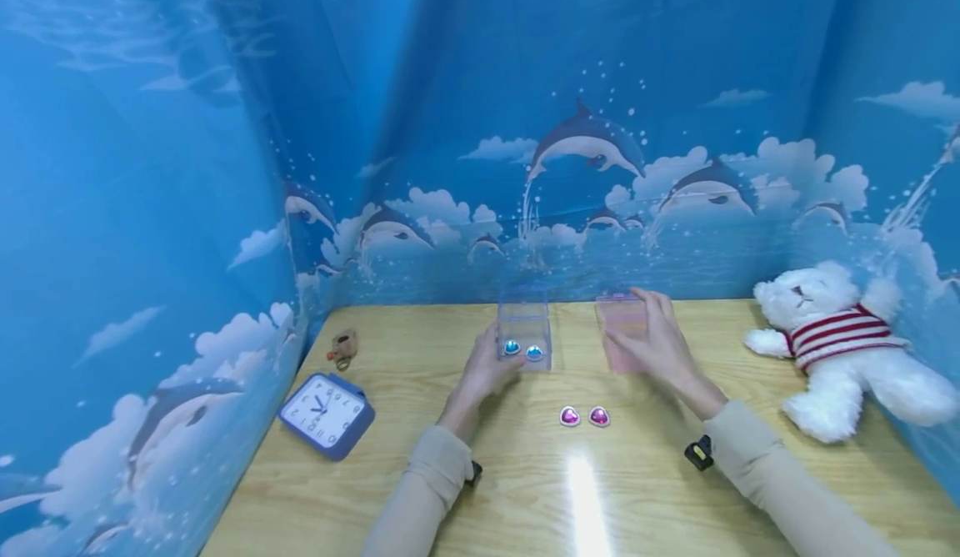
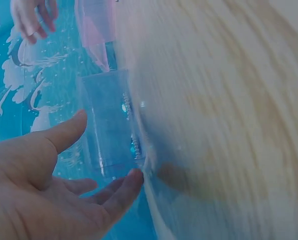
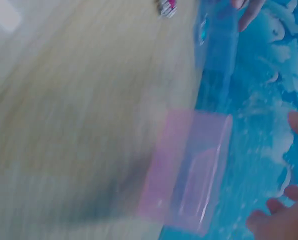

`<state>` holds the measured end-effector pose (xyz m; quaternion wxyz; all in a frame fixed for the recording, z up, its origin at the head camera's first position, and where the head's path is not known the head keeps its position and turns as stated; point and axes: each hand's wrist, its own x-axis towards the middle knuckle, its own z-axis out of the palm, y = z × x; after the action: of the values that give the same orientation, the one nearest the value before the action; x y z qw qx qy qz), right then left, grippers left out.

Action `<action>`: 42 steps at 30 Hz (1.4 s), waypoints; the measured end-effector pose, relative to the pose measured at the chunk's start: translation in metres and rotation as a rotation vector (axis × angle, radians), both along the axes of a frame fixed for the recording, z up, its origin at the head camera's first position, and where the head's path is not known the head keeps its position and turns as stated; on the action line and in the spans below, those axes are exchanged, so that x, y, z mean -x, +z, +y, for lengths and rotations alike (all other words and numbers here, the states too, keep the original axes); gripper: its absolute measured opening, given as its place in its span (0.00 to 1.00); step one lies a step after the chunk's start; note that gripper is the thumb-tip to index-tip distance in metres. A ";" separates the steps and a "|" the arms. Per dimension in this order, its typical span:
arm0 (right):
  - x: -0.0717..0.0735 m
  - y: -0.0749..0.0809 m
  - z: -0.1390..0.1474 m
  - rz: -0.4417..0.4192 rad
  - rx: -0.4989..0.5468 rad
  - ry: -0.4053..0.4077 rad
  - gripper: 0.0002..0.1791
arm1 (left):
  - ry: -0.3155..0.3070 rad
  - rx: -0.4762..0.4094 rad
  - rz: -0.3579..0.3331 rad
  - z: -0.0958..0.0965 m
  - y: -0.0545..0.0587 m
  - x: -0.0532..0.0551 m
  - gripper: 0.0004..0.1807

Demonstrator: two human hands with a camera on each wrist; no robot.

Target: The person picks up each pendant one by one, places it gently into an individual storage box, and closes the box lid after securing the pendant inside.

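Note:
A clear blue box point(image 1: 525, 329) stands with its lid raised, and two blue gems point(image 1: 512, 348) lie inside it. My left hand point(image 1: 491, 368) is at the box's left side; in the left wrist view its thumb and fingers are spread, with a fingertip by the lower corner. To the right is a clear pink box point(image 1: 622, 323). My right hand point(image 1: 658, 342) is over its right side in the head view; the right wrist view shows the fingers loosely bent and apart from the pink box point(image 3: 186, 170). Two pink gems point(image 1: 570, 416) lie on the table in front of the boxes.
On the left of the wooden table point(image 1: 517, 499) are a blue square clock point(image 1: 327, 415) and a small brown trinket point(image 1: 344, 347). A white teddy bear point(image 1: 843, 332) in a striped sweater leans at the right. A dolphin-print curtain point(image 1: 450, 148) hangs behind.

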<state>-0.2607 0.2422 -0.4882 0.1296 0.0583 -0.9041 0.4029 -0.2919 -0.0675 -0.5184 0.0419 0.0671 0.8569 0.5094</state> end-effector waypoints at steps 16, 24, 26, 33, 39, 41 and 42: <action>-0.011 -0.028 0.046 -0.223 -0.037 0.011 0.62 | -0.019 0.148 0.487 0.014 0.023 -0.014 0.33; -0.010 -0.033 0.045 -0.253 0.009 -0.021 0.58 | -0.308 0.198 0.420 0.044 0.033 -0.035 0.29; -0.009 -0.033 0.045 -0.265 0.029 -0.024 0.58 | -0.403 0.249 0.375 0.051 0.032 -0.039 0.27; -0.009 -0.034 0.044 -0.293 0.104 -0.019 0.55 | -0.613 0.525 0.289 0.071 0.016 -0.050 0.24; -0.008 -0.035 0.043 -0.315 0.135 -0.029 0.55 | -0.679 0.654 0.309 0.083 0.011 -0.059 0.25; -0.007 -0.035 0.042 -0.312 0.140 -0.030 0.55 | -0.697 0.676 0.319 0.086 0.010 -0.061 0.25; -0.006 -0.036 0.042 -0.311 0.146 -0.030 0.55 | -0.705 0.688 0.320 0.087 0.010 -0.062 0.25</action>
<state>-0.2542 0.2844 -0.5237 -0.0020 -0.0280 -0.8825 0.4695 -0.2302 0.0199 -0.5087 0.0988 0.4111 0.8959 0.1366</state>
